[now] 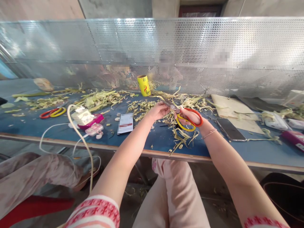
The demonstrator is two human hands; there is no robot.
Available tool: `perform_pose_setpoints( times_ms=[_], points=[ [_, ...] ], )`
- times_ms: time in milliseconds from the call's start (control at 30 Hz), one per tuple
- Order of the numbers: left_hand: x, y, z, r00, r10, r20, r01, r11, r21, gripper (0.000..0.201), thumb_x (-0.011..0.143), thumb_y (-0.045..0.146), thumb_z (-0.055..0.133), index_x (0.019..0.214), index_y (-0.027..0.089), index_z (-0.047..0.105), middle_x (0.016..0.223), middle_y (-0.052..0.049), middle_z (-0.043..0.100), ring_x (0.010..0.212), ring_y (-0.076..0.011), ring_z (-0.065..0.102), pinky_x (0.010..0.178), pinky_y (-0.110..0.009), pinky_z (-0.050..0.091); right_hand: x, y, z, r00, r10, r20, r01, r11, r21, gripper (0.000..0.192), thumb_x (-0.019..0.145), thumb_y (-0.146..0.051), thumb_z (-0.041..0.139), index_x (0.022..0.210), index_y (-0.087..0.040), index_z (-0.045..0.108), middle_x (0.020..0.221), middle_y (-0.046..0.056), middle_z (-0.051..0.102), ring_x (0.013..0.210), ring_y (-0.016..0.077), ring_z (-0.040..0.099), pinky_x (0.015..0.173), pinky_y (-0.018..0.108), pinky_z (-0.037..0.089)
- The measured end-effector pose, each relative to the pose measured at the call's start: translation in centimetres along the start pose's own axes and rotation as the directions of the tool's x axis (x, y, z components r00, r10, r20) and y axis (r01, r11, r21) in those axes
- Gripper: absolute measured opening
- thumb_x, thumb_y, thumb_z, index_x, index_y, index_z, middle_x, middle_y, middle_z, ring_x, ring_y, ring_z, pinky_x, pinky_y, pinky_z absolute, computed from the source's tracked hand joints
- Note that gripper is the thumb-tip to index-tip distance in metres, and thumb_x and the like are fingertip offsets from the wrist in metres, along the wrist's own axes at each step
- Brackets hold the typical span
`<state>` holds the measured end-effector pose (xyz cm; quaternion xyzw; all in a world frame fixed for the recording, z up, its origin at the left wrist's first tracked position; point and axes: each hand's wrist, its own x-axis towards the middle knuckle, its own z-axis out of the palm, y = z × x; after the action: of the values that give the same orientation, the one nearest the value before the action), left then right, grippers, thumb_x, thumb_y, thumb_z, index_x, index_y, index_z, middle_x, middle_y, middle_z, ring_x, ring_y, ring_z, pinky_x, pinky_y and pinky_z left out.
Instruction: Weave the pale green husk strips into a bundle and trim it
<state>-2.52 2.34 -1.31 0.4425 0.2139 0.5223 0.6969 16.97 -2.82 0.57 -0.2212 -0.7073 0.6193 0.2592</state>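
A seated person worked at a long blue table (28, 126), the right hand (190, 115) threaded through the orange and yellow handles of a pair of scissors (187, 120), gripping them with the blades aimed left toward the other hand. The left hand (159, 110) was curled closed, seemingly pinching a small piece of plant stalk at the blade tips, though the piece itself was too small to make out. Both hands hovered just above the tabletop, over a scatter of pale trimmings (182, 136) lying where cuttings would drop. A second pair of scissors (52, 112) lay well apart to the left, a yellow roll (143, 85) stood near the mesh screen (213, 38), and a phone (230, 129) rested beside the right wrist.
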Motion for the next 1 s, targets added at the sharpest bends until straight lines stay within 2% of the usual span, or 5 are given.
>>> perform_pose_setpoints(
  times_ms=[367,467,600,833,1000],
  points=[
    [-0.1,1.0,0.1,0.989,-0.025,-0.148,0.001,0.988,-0.155,0.013,0.078,0.007,0.051,0.075,0.011,0.063,0.070,-0.006,0.068,0.067,-0.0108,0.065,0.074,-0.025,0.054,-0.5,-0.8,-0.8,0.972,-0.126,-0.200,0.131,0.991,0.014,0.059,0.082,-0.073,0.036,0.094,-0.018,0.054,0.065,0.000,0.049,0.048,0.0105,0.041,0.050,0.027,0.038],
    [0.0,1.3,0.0,0.983,-0.003,-0.184,-0.029,0.985,-0.170,0.016,0.082,0.018,0.053,0.071,0.011,0.062,0.070,-0.007,0.067,0.068,-0.0113,0.065,0.073,-0.024,0.054,-0.1,-0.6,-1.4,0.832,-0.171,-0.528,0.113,0.984,-0.141,0.049,0.085,-0.066,0.040,0.097,-0.021,0.052,0.068,0.000,0.049,0.053,0.0123,0.045,0.054,0.028,0.041],
    [0.3,1.2,-0.2,0.972,0.090,-0.218,-0.115,0.988,-0.104,0.007,0.075,0.008,0.061,0.070,0.013,0.060,0.069,-0.001,0.066,0.065,-0.0068,0.062,0.072,-0.020,0.051,-0.3,0.6,-3.1,0.543,-0.275,-0.794,-0.418,0.731,-0.539,0.039,0.081,-0.047,0.058,0.106,-0.018,0.051,0.081,0.008,0.057,0.072,0.0202,0.054,0.068,0.034,0.045],
    [0.7,0.6,-0.3,0.966,0.165,-0.201,-0.164,0.986,0.021,0.030,0.062,-0.010,0.056,0.078,0.015,0.060,0.071,0.003,0.067,0.066,-0.0063,0.062,0.073,-0.021,0.049,-0.5,2.4,-4.4,0.529,0.042,-0.848,-0.823,0.270,-0.500,0.057,0.071,-0.033,0.069,0.120,-0.009,0.052,0.128,0.027,0.046,0.114,0.0371,0.052,0.089,0.045,0.044],
    [0.9,0.0,-0.2,0.980,0.128,-0.150,-0.121,0.991,0.057,0.034,0.062,-0.011,0.057,0.084,0.013,0.064,0.077,0.000,0.069,0.071,-0.0071,0.064,0.076,-0.022,0.049,0.8,2.5,-3.4,0.693,-0.161,-0.703,-0.503,0.590,-0.631,0.026,0.081,-0.027,0.056,0.103,-0.014,0.061,0.105,0.014,0.063,0.098,0.0246,0.059,0.089,0.039,0.045]
  ],
)
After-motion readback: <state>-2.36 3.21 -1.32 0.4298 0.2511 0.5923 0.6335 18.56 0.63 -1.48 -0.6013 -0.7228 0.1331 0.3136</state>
